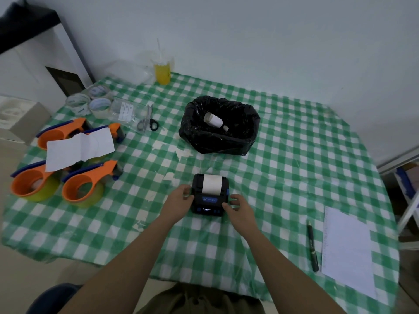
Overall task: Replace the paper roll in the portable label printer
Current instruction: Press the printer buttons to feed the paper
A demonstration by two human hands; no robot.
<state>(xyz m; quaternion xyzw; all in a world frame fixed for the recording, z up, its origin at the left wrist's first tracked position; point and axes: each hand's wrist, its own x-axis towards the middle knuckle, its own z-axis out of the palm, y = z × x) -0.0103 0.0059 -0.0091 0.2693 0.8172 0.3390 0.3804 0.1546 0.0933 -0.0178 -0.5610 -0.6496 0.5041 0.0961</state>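
Observation:
A small black label printer (209,200) with blue buttons and a lit display sits on the green checked tablecloth near the table's front. A white paper roll (212,183) lies exposed in its top. My left hand (180,199) grips the printer's left side. My right hand (238,206) touches its right side by the blue latch, fingers curled. An empty cardboard roll core (213,119) lies inside the black bin bag (204,139) behind the printer.
Three orange tape dispensers (84,189) and a loose sheet (79,147) lie at the left, with tape rolls (99,105) and scissors (148,122) behind them. A yellow drink cup (162,72) stands at the back. A pen (312,245) and a paper sheet (347,250) lie at the right.

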